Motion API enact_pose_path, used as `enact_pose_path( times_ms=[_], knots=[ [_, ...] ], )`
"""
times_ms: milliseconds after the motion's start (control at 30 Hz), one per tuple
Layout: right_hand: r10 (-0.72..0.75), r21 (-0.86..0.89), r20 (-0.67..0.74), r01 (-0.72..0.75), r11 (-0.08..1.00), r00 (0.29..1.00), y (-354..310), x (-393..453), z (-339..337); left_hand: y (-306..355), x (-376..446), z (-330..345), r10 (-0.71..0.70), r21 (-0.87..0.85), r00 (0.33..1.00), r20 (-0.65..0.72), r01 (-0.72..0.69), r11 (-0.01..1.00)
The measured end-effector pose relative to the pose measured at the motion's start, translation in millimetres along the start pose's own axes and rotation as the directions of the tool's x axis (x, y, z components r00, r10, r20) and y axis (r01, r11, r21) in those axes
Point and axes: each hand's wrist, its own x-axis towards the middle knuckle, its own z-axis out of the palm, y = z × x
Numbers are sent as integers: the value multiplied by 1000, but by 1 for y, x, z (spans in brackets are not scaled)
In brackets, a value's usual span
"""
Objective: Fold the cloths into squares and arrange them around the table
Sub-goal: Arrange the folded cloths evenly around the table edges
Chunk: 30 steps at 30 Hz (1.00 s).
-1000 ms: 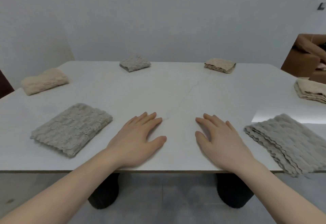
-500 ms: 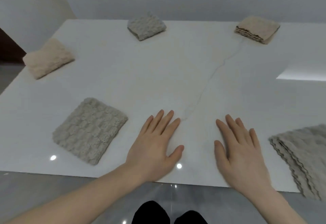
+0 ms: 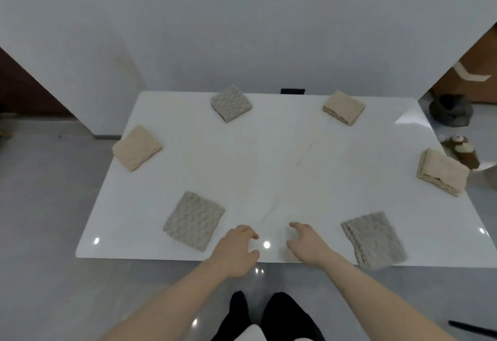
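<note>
Several folded cloths lie around the white table. A grey cloth sits near left and another grey cloth near right, reaching the front edge. At the left edge lies a beige cloth, at the right edge a beige cloth. The far side has a grey cloth and a beige cloth. My left hand and my right hand are at the table's front edge between the two near cloths, fingers loosely bent, holding nothing.
A white wall stands behind the table. Brown furniture, a dark object and a small brown toy are on the floor at the right. My dark shoes stand on the grey floor below the front edge.
The view has pulled back and up, showing the whole table. Both hands have come off lying flat on the tabletop, drawn back to the front edge with fingers loosely bent.
</note>
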Motion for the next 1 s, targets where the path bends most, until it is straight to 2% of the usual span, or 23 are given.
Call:
enact_pose_path(
  times_ms=[100, 300, 667, 833, 1000],
  knots=[
    [-96, 78, 2, 95, 992, 995, -13, -19, 16, -34, -28, -7, -83, 4, 996, -37, 83, 997],
    [-145, 143, 55, 136, 980, 988, -24, -18, 31, -79, -49, -23, -293, -50, 942, -164, 289, 956],
    [-197, 127, 54, 189, 974, 979, -80, 28, 17, -102, -41, -47, -426, -258, 868, -256, 363, 895],
    [-170, 132, 28, 164, 978, 985, -94, 40, 27, -130, -25, -70, -433, -320, 875, -219, 354, 879],
    [-79, 151, -7, 79, 985, 997, -116, 49, 59, -170, -14, -96, -419, -266, 893, -162, 369, 890]
  ],
)
